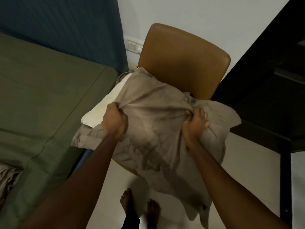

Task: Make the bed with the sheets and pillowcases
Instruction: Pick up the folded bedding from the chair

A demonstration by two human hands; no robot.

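Note:
A white pillow (105, 103) lies on a brown chair (183, 61), mostly covered by a grey-beige pillowcase (153, 129). Only the pillow's left side shows bare; loose cloth hangs off the seat toward the floor. My left hand (113, 121) grips a bunch of the pillowcase at its left, knuckles up. My right hand (194, 124) grips the cloth and the pillow's bulk at the right. The bed (41, 100) on the left wears a smooth olive-green sheet.
A blue headboard (66, 25) stands behind the bed. A dark table (264, 90) fills the right side. More grey cloth (8, 179) lies crumpled at the bed's lower left. A wall switch plate (134, 46) sits beside the chair. My bare feet (140, 210) stand on the pale floor.

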